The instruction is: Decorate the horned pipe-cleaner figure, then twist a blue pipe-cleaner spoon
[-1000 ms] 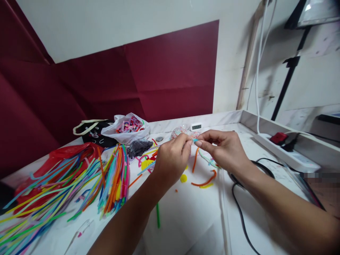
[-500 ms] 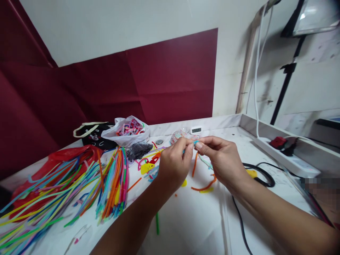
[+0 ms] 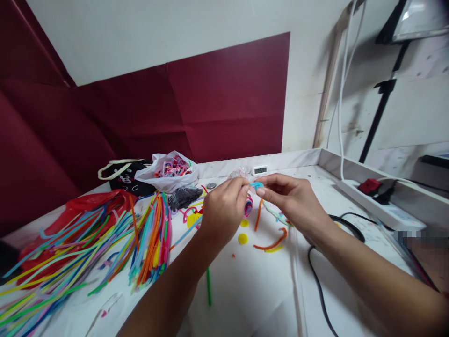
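Note:
A light blue pipe cleaner (image 3: 258, 185) shows a small curled end between my two hands above the table. My left hand (image 3: 224, 208) is closed on it, fingers pinched together. The thumb and fingertips of my right hand (image 3: 294, 199) pinch the curled end. A straight blue length, seemingly the same piece, sticks out to the left behind my left wrist. Below the hands lie an orange pipe cleaner (image 3: 257, 216), a curved orange one (image 3: 271, 245), yellow discs (image 3: 242, 239) and a pink-and-blue coiled piece (image 3: 249, 206), partly hidden by my left hand.
Bundled pipe cleaners (image 3: 150, 243) and a red bag (image 3: 101, 201) cover the left side. Behind them stand a white bag of colourful pieces (image 3: 168, 173) and a black bag (image 3: 129, 180). A small digital timer (image 3: 260, 170), a power strip (image 3: 386, 206) and a black cable (image 3: 317, 276) are also there.
My hands have drawn slightly apart, and the curl in the blue pipe cleaner shows more between them. A straight blue length now shows left of my left wrist.

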Motion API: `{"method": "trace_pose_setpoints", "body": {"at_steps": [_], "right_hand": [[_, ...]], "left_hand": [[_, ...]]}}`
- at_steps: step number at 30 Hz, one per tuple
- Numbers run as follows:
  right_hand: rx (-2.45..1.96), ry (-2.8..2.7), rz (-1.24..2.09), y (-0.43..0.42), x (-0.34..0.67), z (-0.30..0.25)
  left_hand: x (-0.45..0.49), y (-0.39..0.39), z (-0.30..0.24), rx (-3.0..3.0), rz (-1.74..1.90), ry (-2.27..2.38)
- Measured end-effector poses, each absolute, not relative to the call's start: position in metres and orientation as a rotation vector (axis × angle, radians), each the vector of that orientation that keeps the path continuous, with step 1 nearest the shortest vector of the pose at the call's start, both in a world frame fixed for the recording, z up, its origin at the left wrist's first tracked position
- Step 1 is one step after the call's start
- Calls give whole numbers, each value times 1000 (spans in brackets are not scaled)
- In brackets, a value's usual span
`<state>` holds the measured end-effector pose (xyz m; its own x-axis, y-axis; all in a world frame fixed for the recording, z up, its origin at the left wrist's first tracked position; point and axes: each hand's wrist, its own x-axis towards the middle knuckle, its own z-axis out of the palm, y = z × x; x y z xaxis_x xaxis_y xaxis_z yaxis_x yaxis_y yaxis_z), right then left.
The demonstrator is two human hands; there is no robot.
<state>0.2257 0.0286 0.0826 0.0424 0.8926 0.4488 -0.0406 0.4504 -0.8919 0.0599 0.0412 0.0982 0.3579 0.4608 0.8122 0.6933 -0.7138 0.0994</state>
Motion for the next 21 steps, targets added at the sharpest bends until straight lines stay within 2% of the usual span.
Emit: {"method": "trace_pose_setpoints", "body": {"at_steps": [5,11,21], "right_hand": [[-962,-1679,331,29,239,87],[-1021,-1898,-3,24,241,93],[-1081,-1982,-85,25,239,90]], "left_hand": [[60,39,97,-2319,-1127,-1032],[62,39,94,-2205,-958,-954],[63,39,93,-2274,-934,-932]]}}
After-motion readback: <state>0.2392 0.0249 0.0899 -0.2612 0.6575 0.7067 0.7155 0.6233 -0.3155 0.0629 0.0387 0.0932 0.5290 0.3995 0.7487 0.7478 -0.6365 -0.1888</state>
